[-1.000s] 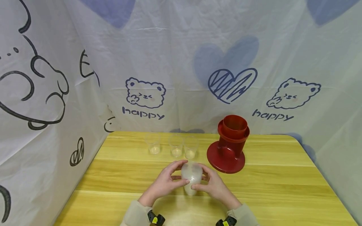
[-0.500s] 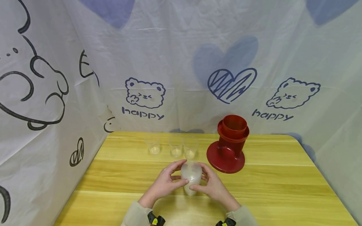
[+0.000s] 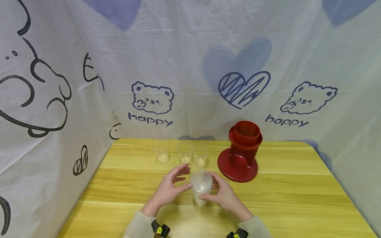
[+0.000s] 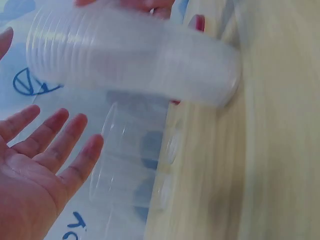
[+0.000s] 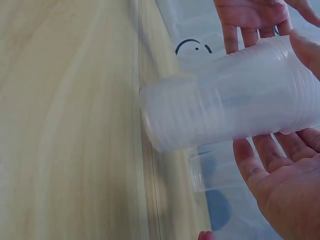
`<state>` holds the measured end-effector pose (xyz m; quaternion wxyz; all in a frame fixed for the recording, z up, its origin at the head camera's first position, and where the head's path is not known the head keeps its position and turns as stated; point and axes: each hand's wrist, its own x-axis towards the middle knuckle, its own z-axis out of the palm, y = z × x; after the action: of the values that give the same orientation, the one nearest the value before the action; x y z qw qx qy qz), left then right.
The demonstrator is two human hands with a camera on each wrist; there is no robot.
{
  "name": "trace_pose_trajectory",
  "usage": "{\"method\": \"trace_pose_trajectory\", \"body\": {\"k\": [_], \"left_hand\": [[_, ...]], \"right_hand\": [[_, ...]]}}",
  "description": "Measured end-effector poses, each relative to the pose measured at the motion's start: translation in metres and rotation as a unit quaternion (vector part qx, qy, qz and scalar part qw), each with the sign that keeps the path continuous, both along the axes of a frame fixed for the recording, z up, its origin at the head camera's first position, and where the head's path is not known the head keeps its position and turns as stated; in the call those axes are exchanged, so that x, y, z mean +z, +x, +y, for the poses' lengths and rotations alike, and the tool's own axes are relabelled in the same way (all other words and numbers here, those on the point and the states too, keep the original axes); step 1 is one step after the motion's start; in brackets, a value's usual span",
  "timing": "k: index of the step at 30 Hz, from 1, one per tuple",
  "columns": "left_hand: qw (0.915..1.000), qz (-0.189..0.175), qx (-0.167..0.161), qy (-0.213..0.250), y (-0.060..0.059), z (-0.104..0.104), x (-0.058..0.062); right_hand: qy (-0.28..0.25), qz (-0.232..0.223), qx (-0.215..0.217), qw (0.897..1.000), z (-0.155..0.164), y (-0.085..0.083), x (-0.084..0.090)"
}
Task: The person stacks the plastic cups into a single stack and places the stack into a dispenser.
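A stack of clear plastic cups [image 3: 201, 188] stands upright on the wooden table, its nested rims [image 4: 55, 42] showing in the left wrist view. My right hand [image 3: 223, 194] grips the stack from the right, thumb on the near side and fingers round the far side. To the left of it, my left hand [image 3: 170, 186] is spread with fingers apart, holding nothing. In the left wrist view the left palm [image 4: 30, 185] faces the stack across a gap.
Behind the stack stand two clear cups, the left one [image 3: 185, 155] close beside the other [image 3: 200, 157]. Another clear cup [image 3: 162, 153] is farther left. A red plastic stand with a round base [image 3: 238, 168] is at the back right. A printed cloth [image 3: 190, 66] hangs behind the table [image 3: 297, 185].
My left hand has let go of the cup stack and moved a little left, its fingers spreading. The right hand and the stack have stayed in place.
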<state>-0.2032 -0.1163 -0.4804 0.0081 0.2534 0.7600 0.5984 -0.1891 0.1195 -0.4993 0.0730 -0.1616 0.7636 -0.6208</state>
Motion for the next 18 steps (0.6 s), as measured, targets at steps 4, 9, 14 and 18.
{"method": "trace_pose_trajectory", "body": {"k": [4, 9, 14, 18], "left_hand": [[0.9978, 0.031, 0.058, -0.007, -0.008, -0.01, 0.004], [0.9894, 0.045, 0.138, -0.009, -0.022, -0.024, 0.011], [0.9745, 0.035, 0.222, 0.003, -0.036, -0.036, 0.016], [0.9584, 0.04, 0.283, -0.005, -0.053, -0.046, 0.006]], "right_hand": [[0.004, 0.001, 0.001, 1.0, 0.0, -0.001, 0.0], [0.001, -0.002, 0.004, 1.0, 0.0, -0.001, 0.0], [-0.01, -0.015, 0.005, 1.0, 0.0, 0.0, 0.003], [-0.012, -0.014, 0.008, 1.0, 0.0, 0.0, 0.002]]}}
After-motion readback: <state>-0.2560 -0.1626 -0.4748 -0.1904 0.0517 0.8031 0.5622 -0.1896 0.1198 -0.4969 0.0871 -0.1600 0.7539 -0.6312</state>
